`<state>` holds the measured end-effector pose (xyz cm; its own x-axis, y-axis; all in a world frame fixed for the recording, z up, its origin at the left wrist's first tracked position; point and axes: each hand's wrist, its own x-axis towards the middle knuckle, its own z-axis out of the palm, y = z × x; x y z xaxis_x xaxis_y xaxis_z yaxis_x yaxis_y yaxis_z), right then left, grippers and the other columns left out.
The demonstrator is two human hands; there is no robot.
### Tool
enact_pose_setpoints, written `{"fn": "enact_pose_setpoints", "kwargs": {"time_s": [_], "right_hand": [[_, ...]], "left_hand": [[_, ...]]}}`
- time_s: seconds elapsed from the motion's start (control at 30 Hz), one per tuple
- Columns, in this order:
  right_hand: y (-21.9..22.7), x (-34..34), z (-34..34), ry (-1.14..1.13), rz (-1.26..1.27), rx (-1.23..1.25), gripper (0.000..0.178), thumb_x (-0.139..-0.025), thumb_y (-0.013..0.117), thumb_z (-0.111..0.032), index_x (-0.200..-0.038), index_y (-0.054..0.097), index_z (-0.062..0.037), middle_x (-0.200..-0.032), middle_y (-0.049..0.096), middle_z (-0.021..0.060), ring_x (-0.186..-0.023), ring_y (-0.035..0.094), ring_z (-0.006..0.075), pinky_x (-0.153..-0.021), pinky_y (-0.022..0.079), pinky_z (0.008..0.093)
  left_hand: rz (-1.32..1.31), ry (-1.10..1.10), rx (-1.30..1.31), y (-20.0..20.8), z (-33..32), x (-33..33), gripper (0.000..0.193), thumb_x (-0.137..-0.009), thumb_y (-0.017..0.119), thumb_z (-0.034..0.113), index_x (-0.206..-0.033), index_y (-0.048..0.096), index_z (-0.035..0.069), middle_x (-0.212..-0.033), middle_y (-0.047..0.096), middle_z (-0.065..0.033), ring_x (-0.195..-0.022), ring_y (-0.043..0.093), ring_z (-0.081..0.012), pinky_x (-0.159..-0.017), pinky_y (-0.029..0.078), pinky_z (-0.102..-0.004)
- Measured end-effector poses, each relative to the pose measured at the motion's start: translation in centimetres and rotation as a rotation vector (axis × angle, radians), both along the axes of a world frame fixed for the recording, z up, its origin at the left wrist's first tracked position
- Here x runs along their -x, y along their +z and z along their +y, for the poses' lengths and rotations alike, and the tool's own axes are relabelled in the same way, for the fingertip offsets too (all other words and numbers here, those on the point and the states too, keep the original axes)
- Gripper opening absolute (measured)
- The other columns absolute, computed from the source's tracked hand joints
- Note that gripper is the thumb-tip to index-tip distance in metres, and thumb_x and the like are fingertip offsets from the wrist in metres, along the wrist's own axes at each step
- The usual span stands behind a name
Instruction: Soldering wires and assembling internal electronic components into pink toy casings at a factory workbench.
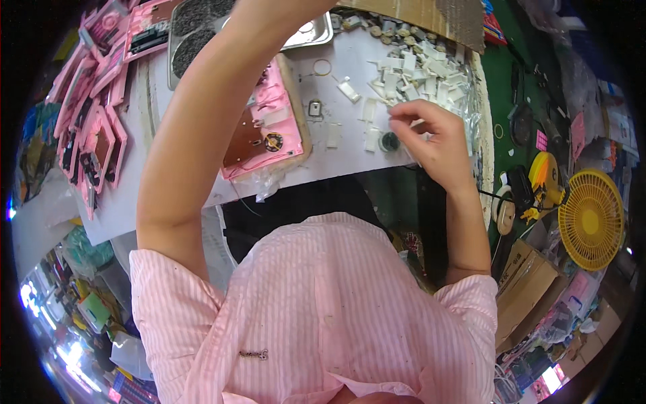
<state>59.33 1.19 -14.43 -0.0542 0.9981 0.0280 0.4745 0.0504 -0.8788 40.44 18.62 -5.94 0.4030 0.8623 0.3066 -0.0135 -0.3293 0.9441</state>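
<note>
Near left, pink case, brown inside. Farther right, right hand loosely curled, hold impossible to tell, beside a dark green round piece. Beyond, heaped white pieces. Left hand outside view, state impossible to tell.

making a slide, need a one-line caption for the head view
Right hand by small white parts; left forearm extends past a pink casing, its hand out of view.

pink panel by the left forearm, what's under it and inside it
Under the pink panel, the edge of a tan pad shows. Inside are a brown surface and a round black-and-gold part. The left forearm hides some of it; what else lies underneath is covered.
</note>
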Motion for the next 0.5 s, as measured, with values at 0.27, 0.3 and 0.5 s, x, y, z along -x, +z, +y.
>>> {"fn": "enact_pose_setpoints", "kwargs": {"time_s": [0.27,0.3,0.5], "right_hand": [[2.3,-3.1,-1.9,0.43,-0.288,0.523,0.012,-0.086,0.072,-0.008,-0.097,0.071,-0.0017,-0.083,0.069,0.0073,-0.07,0.065,0.0146,-0.061,0.05,0.0267],[1.4,-3.1,-2.2,0.406,-0.353,0.438,0.013,-0.084,0.068,-0.011,-0.094,0.07,-0.0017,-0.086,0.071,0.0133,-0.073,0.069,0.0269,-0.068,0.052,0.0353],[-1.3,-2.9,1.5,0.086,-0.331,0.128,0.019,-0.087,0.066,-0.01,-0.102,0.073,-0.0011,-0.092,0.072,0.0154,-0.078,0.071,0.0263,-0.075,0.056,0.0353]], "left_hand": [[-0.046,0.142,0.231,-4.4,-12.9,15.4,0.018,-0.091,0.066,-0.007,-0.109,0.067,-0.005,-0.097,0.07,-0.0104,-0.079,0.066,-0.0122,-0.07,0.053,-0.0238],[-0.05,0.131,0.296,-5.4,-14.2,16.0,0.018,-0.092,0.065,-0.008,-0.109,0.066,-0.005,-0.1,0.07,-0.0109,-0.08,0.066,-0.0122,-0.072,0.054,-0.0244],[-0.193,0.1,0.505,-7.6,-18.8,16.3,0.017,-0.093,0.062,-0.01,-0.109,0.064,-0.006,-0.107,0.069,-0.013,-0.088,0.068,-0.0127,-0.078,0.057,-0.0253]]}}
